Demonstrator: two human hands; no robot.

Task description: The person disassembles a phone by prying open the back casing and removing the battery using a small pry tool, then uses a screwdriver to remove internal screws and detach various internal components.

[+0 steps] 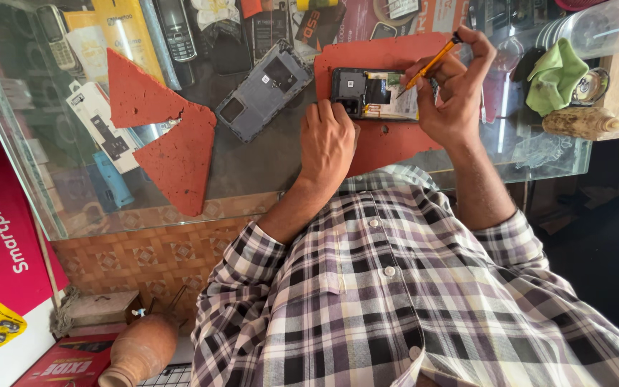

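Note:
An opened phone [374,93] with its back off lies on a red mat [381,140] on a glass counter [252,179]. My left hand [327,143] is pressed fingers-down on the mat against the phone's near left corner, steadying it. My right hand [456,89] grips a thin yellow-handled screwdriver [433,63], whose tip touches the phone's exposed inside near its right half. My checked shirt fills the lower frame.
A grey phone back cover [263,89] lies left of the mat. Two torn red mat pieces [173,143] sit further left. A green cloth [554,75] and a pale cob-like object [585,123] are at the right. A clay pot [141,351] stands below the counter.

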